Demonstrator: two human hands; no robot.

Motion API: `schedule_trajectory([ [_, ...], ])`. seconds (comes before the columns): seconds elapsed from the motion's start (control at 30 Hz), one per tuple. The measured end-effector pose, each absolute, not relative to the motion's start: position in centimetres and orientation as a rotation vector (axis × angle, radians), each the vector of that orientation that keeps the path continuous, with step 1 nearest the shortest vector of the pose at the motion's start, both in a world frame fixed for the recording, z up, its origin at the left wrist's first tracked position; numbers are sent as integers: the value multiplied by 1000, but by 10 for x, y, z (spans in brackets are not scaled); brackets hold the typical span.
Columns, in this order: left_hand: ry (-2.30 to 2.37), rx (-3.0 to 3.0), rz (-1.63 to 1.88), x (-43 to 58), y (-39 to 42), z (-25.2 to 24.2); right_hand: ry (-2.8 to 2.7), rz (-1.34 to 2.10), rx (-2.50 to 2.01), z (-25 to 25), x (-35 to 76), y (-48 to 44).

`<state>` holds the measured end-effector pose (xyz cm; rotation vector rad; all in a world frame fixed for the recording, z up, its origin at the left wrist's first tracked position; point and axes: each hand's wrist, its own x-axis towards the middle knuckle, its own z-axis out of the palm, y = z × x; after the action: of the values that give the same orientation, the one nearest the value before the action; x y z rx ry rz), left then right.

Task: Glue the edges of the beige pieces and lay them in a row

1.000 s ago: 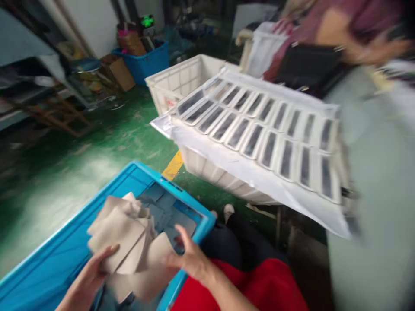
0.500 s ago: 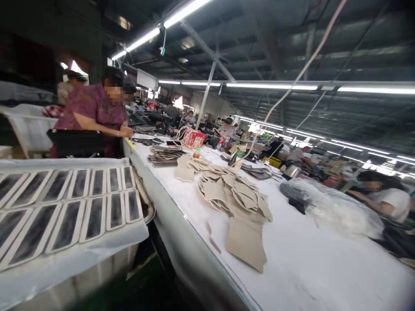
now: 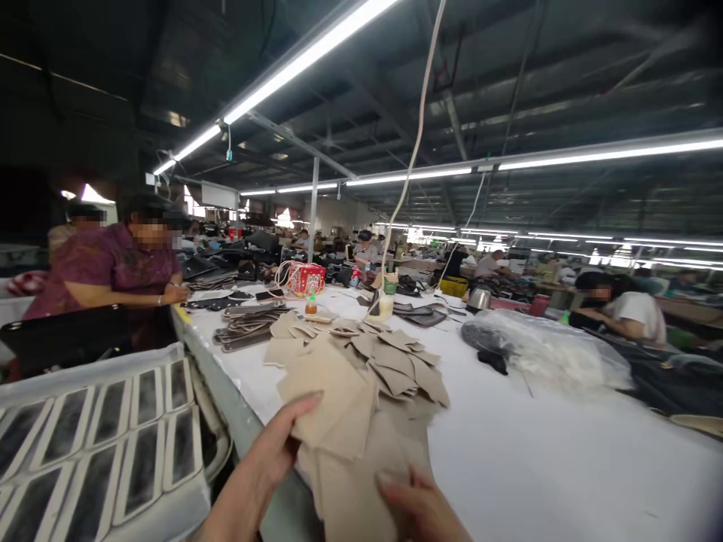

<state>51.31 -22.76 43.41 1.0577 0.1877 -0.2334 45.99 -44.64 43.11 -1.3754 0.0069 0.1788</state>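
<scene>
My left hand (image 3: pixel 276 444) grips a few flat beige cut pieces (image 3: pixel 333 388), with its thumb on top and its fingers underneath. My right hand (image 3: pixel 423 504) is at the bottom of the head view, closed on another beige piece (image 3: pixel 358 493) by its edge, thumb uppermost. The lower pieces overlap, and I cannot tell how many each hand has. Just beyond is a loose heap of similar beige pieces (image 3: pixel 404 361) on the white-topped table (image 3: pixel 542 459). Whether they are leather or another sheet material does not show.
On my left, a tray (image 3: pixel 192 493) carries rows of dark panels with pale borders. Further along the table are stacked dark pieces (image 3: pixel 248 325), a small orange bottle (image 3: pixel 310 305), a red patterned box (image 3: pixel 305 278) and clear plastic bags (image 3: pixel 553 354). A co-worker (image 3: pixel 113 263) stands at the left.
Both my hands have come into view from below and now hold beige pieces at the near side of the heap. The camera view has levelled and tipped upward.
</scene>
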Motion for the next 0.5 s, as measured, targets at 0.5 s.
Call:
schedule_trajectory([
  [0.5, 321, 1136, 24, 498, -230, 344, 197, -344, -1257, 377, 607, -533],
])
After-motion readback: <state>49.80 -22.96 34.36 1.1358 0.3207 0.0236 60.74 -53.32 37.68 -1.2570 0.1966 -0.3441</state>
